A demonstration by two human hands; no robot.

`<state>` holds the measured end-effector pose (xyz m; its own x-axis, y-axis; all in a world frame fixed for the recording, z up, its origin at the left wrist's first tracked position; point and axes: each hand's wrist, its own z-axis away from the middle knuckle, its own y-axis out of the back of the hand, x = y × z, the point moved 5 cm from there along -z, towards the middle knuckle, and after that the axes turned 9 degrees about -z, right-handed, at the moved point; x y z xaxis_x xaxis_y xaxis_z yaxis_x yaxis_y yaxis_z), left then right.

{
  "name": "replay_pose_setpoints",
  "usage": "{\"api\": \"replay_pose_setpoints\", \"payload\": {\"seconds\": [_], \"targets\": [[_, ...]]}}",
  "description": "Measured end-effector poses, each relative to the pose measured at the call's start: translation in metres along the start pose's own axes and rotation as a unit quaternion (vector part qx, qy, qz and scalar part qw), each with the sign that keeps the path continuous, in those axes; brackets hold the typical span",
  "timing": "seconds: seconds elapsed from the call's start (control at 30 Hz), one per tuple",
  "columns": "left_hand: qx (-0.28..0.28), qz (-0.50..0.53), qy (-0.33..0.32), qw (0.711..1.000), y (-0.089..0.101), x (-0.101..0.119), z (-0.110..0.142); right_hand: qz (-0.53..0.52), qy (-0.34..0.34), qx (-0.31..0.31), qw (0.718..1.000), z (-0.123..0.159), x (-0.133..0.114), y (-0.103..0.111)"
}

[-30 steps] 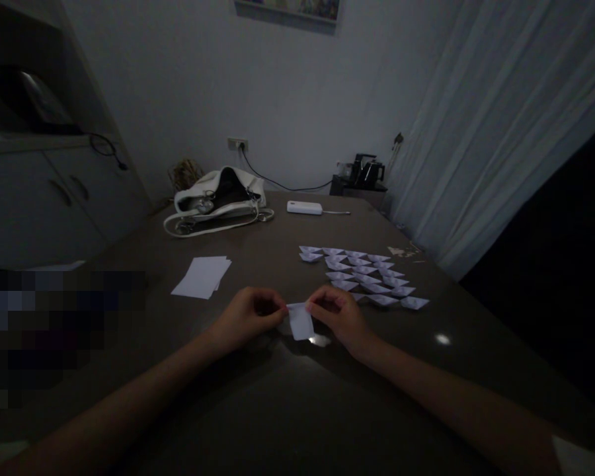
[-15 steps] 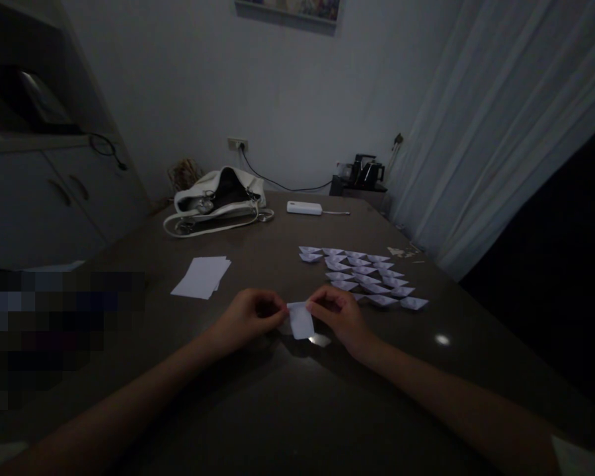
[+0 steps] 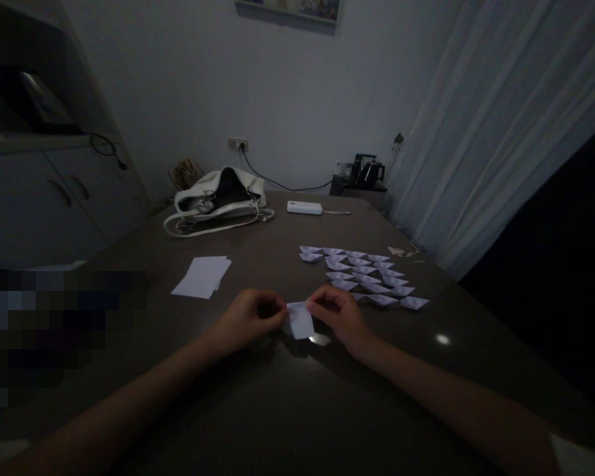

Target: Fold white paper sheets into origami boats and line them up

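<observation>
A small folded piece of white paper (image 3: 301, 321) is held up just above the table, its lower end hanging toward me. My left hand (image 3: 250, 316) pinches its upper left corner between thumb and forefinger. At the upper right corner, my right hand (image 3: 341, 319) grips it in the same kind of pinch. Several folded paper boats (image 3: 364, 271) stand in rows beyond my right hand. A small stack of white paper sheets (image 3: 201, 276) lies past my left hand.
On the dark table (image 3: 277, 410), a white handbag (image 3: 223, 198) sits at the far left. A white power bank (image 3: 304, 207) with a short cable lies at the far end. Torn scraps (image 3: 401, 252) are near the right edge. A black kettle (image 3: 370, 172) stands beyond the table.
Both hands stay in almost the same place with the folded paper between them. The paper's upper edge shifts very slightly; nothing else has visibly moved.
</observation>
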<state>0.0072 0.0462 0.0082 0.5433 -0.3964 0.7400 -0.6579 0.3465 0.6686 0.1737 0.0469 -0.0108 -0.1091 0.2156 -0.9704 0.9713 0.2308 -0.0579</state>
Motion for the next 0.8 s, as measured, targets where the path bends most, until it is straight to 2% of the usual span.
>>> {"api": "replay_pose_setpoints", "payload": {"seconds": [0.13, 0.33, 0.57, 0.8], "targets": [[-0.018, -0.01, -0.005, 1.0, -0.0008, 0.0, 0.0002, -0.001, -0.004, 0.007, 1.0, -0.0007, 0.0005, 0.0005], [-0.006, -0.037, -0.004, 0.999, -0.0006, 0.0, -0.0002, 0.002, -0.007, 0.001, 1.0, 0.0008, 0.0006, -0.0007], [-0.027, -0.022, 0.006, 0.999, -0.0022, 0.0033, 0.0008, -0.002, -0.017, 0.02, 1.0, 0.0005, 0.0, 0.0012], [-0.021, -0.04, 0.003, 0.999, -0.0023, 0.0033, 0.0009, 0.002, -0.005, 0.008, 1.0, -0.0002, -0.0007, 0.0]]}}
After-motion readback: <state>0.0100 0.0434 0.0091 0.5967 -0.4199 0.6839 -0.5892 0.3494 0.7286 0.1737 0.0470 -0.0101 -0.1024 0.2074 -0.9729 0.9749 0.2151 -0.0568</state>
